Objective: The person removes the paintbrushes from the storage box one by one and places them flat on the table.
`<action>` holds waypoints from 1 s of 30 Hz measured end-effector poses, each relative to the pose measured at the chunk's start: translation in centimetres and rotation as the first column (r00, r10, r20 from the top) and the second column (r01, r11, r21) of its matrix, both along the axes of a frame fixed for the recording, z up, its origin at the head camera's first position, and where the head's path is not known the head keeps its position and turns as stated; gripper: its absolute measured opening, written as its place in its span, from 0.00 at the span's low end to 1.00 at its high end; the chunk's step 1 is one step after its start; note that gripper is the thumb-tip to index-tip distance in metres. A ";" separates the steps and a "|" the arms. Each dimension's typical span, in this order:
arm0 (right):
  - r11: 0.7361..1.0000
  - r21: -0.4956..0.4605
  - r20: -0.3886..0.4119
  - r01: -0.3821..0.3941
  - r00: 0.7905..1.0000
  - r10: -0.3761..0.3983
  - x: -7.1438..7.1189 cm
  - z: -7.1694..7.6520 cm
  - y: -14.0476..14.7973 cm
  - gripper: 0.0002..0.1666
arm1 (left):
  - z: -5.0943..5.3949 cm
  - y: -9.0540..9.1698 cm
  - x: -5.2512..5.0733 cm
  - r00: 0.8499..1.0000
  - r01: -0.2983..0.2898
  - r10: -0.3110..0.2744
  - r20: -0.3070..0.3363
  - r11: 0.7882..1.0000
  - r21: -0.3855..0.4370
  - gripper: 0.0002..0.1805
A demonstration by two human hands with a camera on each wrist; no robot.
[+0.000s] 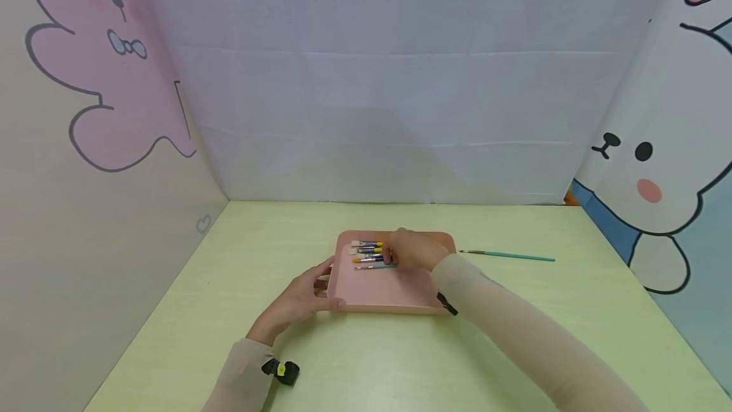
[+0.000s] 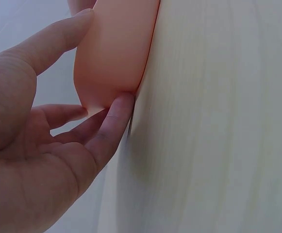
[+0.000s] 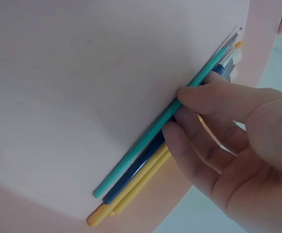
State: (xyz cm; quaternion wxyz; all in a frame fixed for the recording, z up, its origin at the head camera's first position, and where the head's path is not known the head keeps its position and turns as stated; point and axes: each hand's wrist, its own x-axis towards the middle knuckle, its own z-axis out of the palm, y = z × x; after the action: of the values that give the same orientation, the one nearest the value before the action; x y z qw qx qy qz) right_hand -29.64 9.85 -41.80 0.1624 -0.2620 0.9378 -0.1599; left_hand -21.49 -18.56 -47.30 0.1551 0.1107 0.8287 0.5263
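Note:
A pink tray (image 1: 377, 291) lies on the table with several paintbrushes side by side near its far edge. My left hand (image 1: 300, 297) holds the tray's left end, thumb on the near rim and fingers along the side; the left wrist view shows this hand (image 2: 68, 121) at the tray's corner (image 2: 111, 48). My right hand (image 1: 414, 250) reaches into the tray over the brush handles. In the right wrist view the thumb and fingers of this hand (image 3: 238, 131) are round a teal brush (image 3: 150, 133), beside a dark blue brush (image 3: 136, 167) and yellow handles (image 3: 143, 182).
Another teal brush (image 1: 517, 255) lies on the pale table (image 1: 366, 361) to the right of the tray. A white sheet (image 1: 366, 100) stands behind the table, with cartoon-printed panels at the left (image 1: 114, 113) and right (image 1: 657, 164).

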 end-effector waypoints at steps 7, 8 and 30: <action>1.000 -0.001 0.014 0.010 1.000 -0.010 0.1 0.1 0.2 0.17 | 0.2 0.0 0.1 1.000 -0.004 0.004 0.001 1.000 -0.001 0.58; 1.000 0.007 0.012 0.005 1.000 -0.005 0.1 0.1 0.2 0.17 | 0.3 0.0 0.1 1.000 -0.005 0.005 -0.002 1.000 -0.002 0.58; 0.981 -0.102 -0.088 -0.166 0.984 0.158 -0.3 2.8 4.6 0.15 | 0.1 0.2 0.0 1.000 -0.006 0.006 -0.001 1.000 0.000 0.58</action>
State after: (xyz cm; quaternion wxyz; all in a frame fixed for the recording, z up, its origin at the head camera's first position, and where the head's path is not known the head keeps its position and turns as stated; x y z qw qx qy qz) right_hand -29.95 14.49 -39.02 0.1232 -0.3521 0.9089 -0.1864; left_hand -21.46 -18.39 -47.20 0.1528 0.1085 0.8291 0.5267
